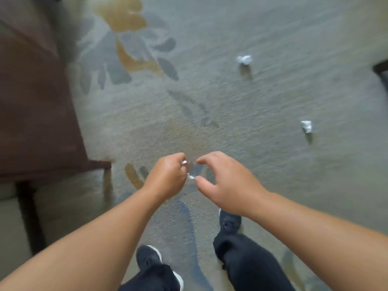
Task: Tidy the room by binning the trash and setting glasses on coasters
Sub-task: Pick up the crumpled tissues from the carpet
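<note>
Hands over patterned carpet (231,97), two paper wads on floor.
L hand (168,177) grip clamped on white scrap (191,176); R hand (226,181) grip apart, curled. Crumpled wads (244,59), (306,126) lie well apart.

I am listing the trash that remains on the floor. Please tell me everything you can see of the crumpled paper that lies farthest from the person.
The farthest crumpled paper is a small white wad, probably tissue or thin paper, scrunched into an uneven lump with creased folds. It lies loose on the grey patterned carpet, ahead and to the right, with a soft shadow just below it. Nothing else touches it; both hands are well short of it, and a second white wad lies apart, nearer and further right. Blur hides finer detail.
</note>
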### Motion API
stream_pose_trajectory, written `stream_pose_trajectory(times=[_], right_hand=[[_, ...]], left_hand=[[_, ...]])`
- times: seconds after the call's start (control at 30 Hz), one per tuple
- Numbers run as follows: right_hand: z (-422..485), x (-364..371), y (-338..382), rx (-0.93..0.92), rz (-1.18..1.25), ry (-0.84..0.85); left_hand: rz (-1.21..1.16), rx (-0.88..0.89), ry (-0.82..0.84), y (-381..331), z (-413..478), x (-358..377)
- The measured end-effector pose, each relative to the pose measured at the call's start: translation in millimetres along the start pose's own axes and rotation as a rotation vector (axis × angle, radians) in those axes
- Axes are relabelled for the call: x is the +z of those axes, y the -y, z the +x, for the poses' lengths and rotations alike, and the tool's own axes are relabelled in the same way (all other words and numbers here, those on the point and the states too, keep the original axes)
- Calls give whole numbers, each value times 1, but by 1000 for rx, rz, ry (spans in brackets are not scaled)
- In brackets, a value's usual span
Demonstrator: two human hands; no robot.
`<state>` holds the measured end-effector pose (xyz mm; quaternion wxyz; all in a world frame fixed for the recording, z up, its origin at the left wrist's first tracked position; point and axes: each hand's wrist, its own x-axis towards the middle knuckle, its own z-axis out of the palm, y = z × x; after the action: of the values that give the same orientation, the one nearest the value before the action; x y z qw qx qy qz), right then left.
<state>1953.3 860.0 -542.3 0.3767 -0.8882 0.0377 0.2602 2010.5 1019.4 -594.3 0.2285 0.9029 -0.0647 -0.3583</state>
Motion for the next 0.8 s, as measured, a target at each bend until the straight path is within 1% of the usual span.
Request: stream_pose_trajectory(times=[0.17, 0.27, 0.33, 0.4, 0.47, 0.6, 0.7, 0.8], right_hand=[[-24, -91, -32, 105, 18, -90], [-19, -132, -54, 158, 26, -142], [-5, -154, -70, 184, 35, -164], [11, -176, -90, 226, 44, -184], [27, -194, -114, 275, 47, -221], [57, -217, -162, 371, 72, -240], [84, -221, -205, 401, 102, -259], [106, -211, -255, 420, 113, -253]], left_hand=[[-23, 101, 19, -108, 20, -21], [-18, 216, -36, -159, 46, -28], [35, 302, -80, -186, 72, -30], [78, 340, -93, -207, 102, -29], [99, 361, -61, -228, 135, -25], [131, 381, -27, -256, 193, -12], [188, 420, 4, -266, 233, 10], [228, 443, 36, -271, 268, 48]])
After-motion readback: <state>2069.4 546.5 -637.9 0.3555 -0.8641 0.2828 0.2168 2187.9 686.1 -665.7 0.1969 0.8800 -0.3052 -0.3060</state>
